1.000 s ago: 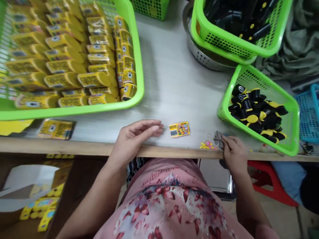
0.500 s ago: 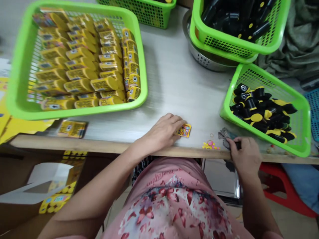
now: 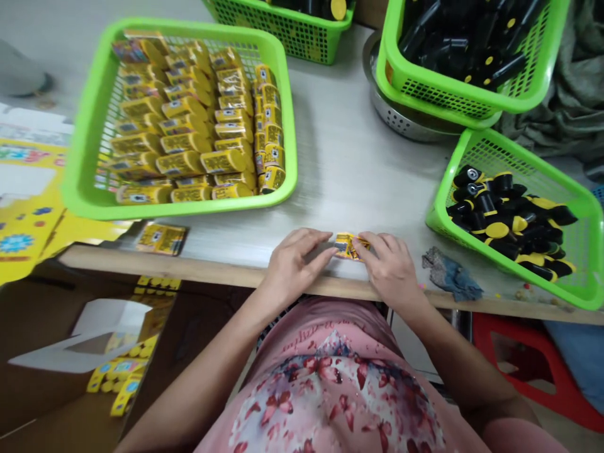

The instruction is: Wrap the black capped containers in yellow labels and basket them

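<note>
A small yellow printed packet (image 3: 346,245) lies near the table's front edge between my two hands. My left hand (image 3: 299,261) is at its left end, with thumb and fingers apart and nothing seen between them. On the packet's right part, my right hand (image 3: 387,264) presses and grips with thumb and fingertips. A flat yellow wrapped piece (image 3: 161,239) rests further left, in front of the large green basket (image 3: 189,211) of yellow wrapped cylinders (image 3: 184,132). A grey-blue crumpled cloth (image 3: 452,275) lies right of my right hand.
A green basket (image 3: 436,207) of black and yellow parts stands at the right. Behind it, a stacked green basket (image 3: 438,85) of black pieces sits on a metal colander (image 3: 401,119). Another green basket (image 3: 302,34) is at the back. Yellow printed card (image 3: 28,233) covers the left.
My right hand has moved left from the cloth to the packet. My left hand has opened and uncovered the packet's left end. The camera view has shifted a little.
</note>
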A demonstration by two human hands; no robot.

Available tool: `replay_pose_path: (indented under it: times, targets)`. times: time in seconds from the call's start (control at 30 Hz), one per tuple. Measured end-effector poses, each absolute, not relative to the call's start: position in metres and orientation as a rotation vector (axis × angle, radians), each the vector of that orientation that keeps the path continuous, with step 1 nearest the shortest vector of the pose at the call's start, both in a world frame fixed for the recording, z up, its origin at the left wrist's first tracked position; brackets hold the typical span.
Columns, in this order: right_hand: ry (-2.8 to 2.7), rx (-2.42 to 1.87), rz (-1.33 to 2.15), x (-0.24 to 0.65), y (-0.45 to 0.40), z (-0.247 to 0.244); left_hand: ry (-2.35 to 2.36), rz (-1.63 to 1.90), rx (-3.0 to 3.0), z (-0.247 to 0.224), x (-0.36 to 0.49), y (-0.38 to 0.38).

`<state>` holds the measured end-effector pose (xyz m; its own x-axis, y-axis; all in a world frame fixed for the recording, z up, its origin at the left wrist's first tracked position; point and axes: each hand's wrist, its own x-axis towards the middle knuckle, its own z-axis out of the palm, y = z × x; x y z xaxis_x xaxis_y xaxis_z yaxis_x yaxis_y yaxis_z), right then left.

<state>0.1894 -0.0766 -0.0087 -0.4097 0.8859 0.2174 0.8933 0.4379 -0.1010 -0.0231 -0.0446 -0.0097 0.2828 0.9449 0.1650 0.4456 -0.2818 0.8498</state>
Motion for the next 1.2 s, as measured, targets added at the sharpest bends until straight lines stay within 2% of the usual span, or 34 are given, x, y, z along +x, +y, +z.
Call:
replay_pose_path:
  times: [0.1, 0.2, 0.27, 0.4, 0.5, 1.2]
  targets:
    - [-2.359, -1.487, -0.119, 0.188, -0.082, -0.006, 1.231, 0.918, 1.894, -0.001, -0.011, -0.050]
    - [-2.175, -1.398, 0.013, 0.183, -0.082, -0.002, 1.126, 0.879, 1.730, 0.009, 0.001, -0.049]
    - [-1.964, -1.391, 0.276, 0.182, -0.077, 0.000, 1.076, 0.848, 1.482, 0.012, 0.006, -0.047]
    - [-1.393, -1.420, 1.023, 0.187, -0.063, -0.001, 1.046, 0.810, 0.947, 0.007, 0.009, -0.041]
    - [-1.115, -1.397, 1.325, 0.191, -0.057, -0.001, 0.994, 0.815, 0.742, 0.003, 0.009, -0.037]
    - [-1.020, -1.373, 1.382, 0.168, -0.048, 0.004, 1.020, 0.786, 0.812, 0.002, 0.005, -0.033]
